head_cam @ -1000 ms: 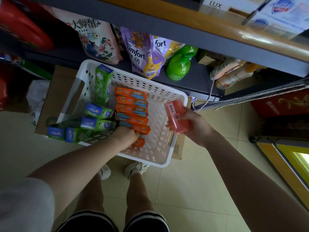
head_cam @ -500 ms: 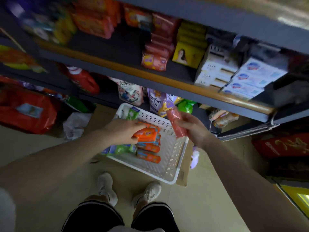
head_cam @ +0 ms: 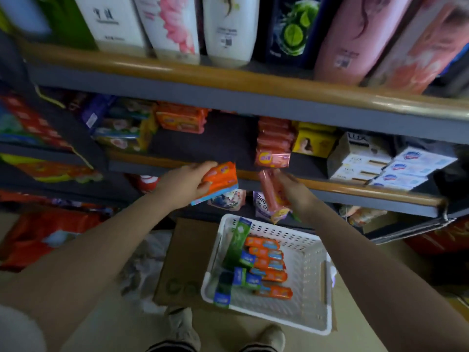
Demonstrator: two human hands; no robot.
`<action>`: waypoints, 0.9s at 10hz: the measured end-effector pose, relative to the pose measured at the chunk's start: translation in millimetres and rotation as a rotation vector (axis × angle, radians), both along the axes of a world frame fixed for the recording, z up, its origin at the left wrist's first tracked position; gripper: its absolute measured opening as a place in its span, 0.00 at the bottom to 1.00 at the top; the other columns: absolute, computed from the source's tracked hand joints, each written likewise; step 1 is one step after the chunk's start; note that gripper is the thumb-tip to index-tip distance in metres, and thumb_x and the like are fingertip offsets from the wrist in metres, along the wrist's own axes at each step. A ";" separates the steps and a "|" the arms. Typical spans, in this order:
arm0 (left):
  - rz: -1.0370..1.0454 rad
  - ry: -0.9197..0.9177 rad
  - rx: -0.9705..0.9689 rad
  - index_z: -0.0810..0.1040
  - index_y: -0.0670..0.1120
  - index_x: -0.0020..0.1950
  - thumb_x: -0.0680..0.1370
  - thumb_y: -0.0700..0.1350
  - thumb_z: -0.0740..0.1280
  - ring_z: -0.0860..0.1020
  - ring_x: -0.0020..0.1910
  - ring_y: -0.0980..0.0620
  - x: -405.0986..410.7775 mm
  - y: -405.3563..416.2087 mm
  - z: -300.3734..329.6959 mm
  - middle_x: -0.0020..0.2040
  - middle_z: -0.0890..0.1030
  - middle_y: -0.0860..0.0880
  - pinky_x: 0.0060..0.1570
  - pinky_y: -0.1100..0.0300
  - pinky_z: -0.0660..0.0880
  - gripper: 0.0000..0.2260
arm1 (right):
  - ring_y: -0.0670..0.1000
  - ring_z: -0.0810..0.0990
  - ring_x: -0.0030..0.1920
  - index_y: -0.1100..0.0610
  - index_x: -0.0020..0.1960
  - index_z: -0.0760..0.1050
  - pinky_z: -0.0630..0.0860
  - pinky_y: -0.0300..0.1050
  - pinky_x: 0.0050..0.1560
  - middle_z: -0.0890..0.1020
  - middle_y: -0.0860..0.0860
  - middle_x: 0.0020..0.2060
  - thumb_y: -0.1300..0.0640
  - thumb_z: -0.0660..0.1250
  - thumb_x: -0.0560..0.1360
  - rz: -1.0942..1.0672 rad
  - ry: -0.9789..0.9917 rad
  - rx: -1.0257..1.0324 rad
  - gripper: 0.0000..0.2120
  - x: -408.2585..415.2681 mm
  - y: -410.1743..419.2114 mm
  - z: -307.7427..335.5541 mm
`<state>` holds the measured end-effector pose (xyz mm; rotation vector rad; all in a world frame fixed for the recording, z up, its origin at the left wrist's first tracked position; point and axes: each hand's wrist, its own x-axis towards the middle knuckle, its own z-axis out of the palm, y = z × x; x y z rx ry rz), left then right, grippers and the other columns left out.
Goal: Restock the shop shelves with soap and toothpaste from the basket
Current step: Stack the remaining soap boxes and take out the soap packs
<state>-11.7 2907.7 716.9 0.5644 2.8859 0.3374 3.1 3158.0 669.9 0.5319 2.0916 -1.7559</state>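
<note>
Pale tiled floor (head_cam: 142, 329) underfoot, with two light sneakers (head_cam: 182, 326) at the bottom edge. Just beyond, a flattened brown cardboard sheet (head_cam: 182, 262) bearing a white perforated plastic basket (head_cam: 312, 301), rectangular, walls full of small holes. Inside, along its left half: a row of orange soap bars (head_cam: 269, 265) in glossy wrappers and green-and-blue toothpaste boxes (head_cam: 241, 275) (one long green box leaning upright against the far left corner). Crumpled whitish plastic (head_cam: 144, 260) beside the cardboard.

Higher up, both arms raised to the middle shelf (head_cam: 355, 189), grey metal with a rounded wooden front rail. Left hand (head_cam: 187, 181) gripping an orange soap pack (head_cam: 218, 181) with a blue edge, thumb on top, held at the rail. Right hand (head_cam: 291, 191) clasping a pink soap bar (head_cam: 271, 194), slim and shiny, tilted on end just below a stack of matching pink soap (head_cam: 272, 146) on the shelf. Bare dark shelf space between the two hands. Farther right, white Lux boxes (head_cam: 355, 158) and blue-and-white soap boxes (head_cam: 416, 166); farther left, orange packs (head_cam: 180, 120). Topmost shelf: tall shampoo bottles (head_cam: 228, 29), white, pink and dark blue, blurred.
</note>
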 end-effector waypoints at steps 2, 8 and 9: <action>-0.112 0.084 0.101 0.64 0.52 0.72 0.77 0.47 0.63 0.76 0.59 0.40 -63.4 -18.8 9.8 0.65 0.74 0.43 0.51 0.48 0.76 0.23 | 0.55 0.80 0.47 0.56 0.53 0.72 0.77 0.51 0.51 0.79 0.56 0.48 0.59 0.69 0.72 -0.363 0.269 0.035 0.11 -36.4 -9.2 2.2; -0.281 0.193 -0.167 0.58 0.47 0.74 0.81 0.44 0.56 0.70 0.65 0.39 -126.3 18.2 -7.4 0.70 0.67 0.39 0.58 0.49 0.72 0.21 | 0.59 0.78 0.56 0.58 0.66 0.71 0.70 0.43 0.53 0.77 0.59 0.61 0.58 0.70 0.72 0.378 0.284 0.874 0.22 -61.7 16.3 12.3; -0.347 0.183 -0.215 0.62 0.43 0.73 0.82 0.43 0.55 0.67 0.68 0.40 -141.4 28.7 -8.7 0.70 0.67 0.38 0.64 0.51 0.65 0.19 | 0.62 0.75 0.59 0.56 0.66 0.70 0.73 0.53 0.56 0.76 0.59 0.61 0.56 0.68 0.73 0.367 0.330 1.048 0.22 -60.4 12.2 6.3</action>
